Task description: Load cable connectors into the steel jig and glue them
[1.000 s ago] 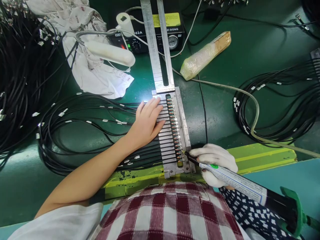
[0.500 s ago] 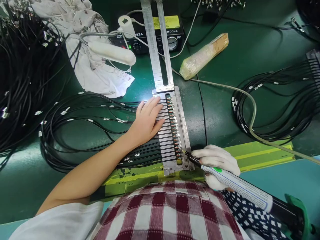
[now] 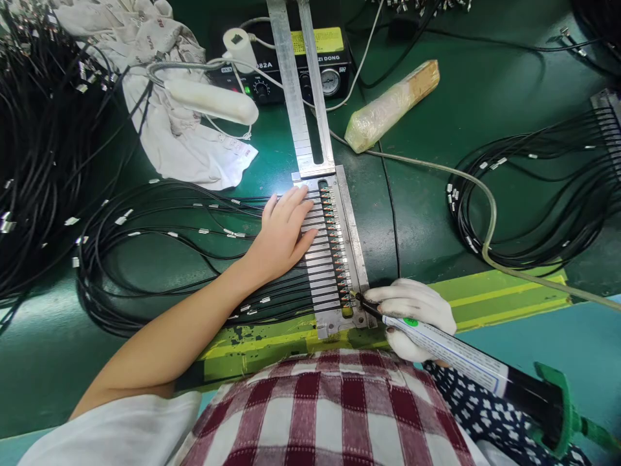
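Note:
My left hand (image 3: 284, 230), bare with fingers spread, lies flat over the upper part of a metal fixture (image 3: 326, 323) and the black cables (image 3: 286, 288) set in its slots. A row of small connector ends (image 3: 341, 259) with coppery tips runs along the fixture's right half. In a white glove with bare fingertips, my right hand (image 3: 417, 314) is closed around a dispensing syringe (image 3: 451, 356) with a white label, black ends and a green cap. The syringe's needle tip points at the connector ends low in the row; whether it touches them I cannot tell.
A black dispenser box (image 3: 272, 84) stands behind a slotted metal bar (image 3: 291, 97). White cloth (image 3: 194, 155) and a white lamp (image 3: 211, 102) lie left of it. A wrapped block (image 3: 388, 110), a hose (image 3: 491, 220) and coiled cables (image 3: 460, 226) are on the right; a cable heap (image 3: 43, 162) is far left.
The syringe's rear end has swung a little to the right and shows more of its green cap. My left hand stays on the fixture. The whole view has shifted slightly.

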`<state>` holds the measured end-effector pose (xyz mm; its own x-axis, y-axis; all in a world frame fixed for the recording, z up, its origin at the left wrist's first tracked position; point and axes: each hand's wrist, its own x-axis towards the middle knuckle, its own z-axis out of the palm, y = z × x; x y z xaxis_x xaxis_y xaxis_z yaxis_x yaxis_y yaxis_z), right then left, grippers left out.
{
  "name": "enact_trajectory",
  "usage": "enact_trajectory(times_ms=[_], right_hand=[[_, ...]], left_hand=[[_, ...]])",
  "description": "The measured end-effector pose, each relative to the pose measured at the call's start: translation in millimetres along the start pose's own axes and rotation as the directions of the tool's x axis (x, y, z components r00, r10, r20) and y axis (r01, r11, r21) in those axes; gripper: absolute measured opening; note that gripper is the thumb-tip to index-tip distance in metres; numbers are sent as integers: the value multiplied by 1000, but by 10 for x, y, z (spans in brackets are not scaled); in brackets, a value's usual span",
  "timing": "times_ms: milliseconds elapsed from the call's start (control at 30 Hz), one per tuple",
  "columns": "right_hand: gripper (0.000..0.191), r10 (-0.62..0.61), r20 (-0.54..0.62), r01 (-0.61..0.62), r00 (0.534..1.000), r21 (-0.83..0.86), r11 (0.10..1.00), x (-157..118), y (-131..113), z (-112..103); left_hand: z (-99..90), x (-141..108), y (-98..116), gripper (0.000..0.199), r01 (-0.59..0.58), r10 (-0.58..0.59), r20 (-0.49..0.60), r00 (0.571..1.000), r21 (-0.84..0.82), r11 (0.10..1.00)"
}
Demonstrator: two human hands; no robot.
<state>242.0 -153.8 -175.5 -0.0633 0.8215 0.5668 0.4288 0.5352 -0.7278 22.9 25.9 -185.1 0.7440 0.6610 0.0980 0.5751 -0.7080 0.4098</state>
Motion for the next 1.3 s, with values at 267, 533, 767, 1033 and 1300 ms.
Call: enact_trajectory(times_ms=[267, 533, 767, 1033, 1300], right_hand=[[22, -12, -30, 12, 999, 28, 1000, -30, 8, 8], [21, 4, -25, -3, 1000, 42, 999, -38, -2, 2], [20, 3, -30, -2, 1000, 35, 999, -39, -2, 10], [23, -6, -29, 7, 1000, 31, 1000, -26, 14, 5], [23, -12, -12, 13, 1000, 18, 1000, 35, 9, 1]], left_hand=[[-9, 3, 5, 41, -2, 2, 5, 1000, -2, 1000], [-15, 1, 10, 41, -3, 3, 2, 1000, -4, 1000], [-20, 4, 11, 42, -3, 3, 8, 1000, -7, 1000], [-11, 4, 7, 42, 7, -7, 4, 1000, -18, 1000], [-23, 5, 18, 41, 13, -13, 13, 1000, -20, 1000]])
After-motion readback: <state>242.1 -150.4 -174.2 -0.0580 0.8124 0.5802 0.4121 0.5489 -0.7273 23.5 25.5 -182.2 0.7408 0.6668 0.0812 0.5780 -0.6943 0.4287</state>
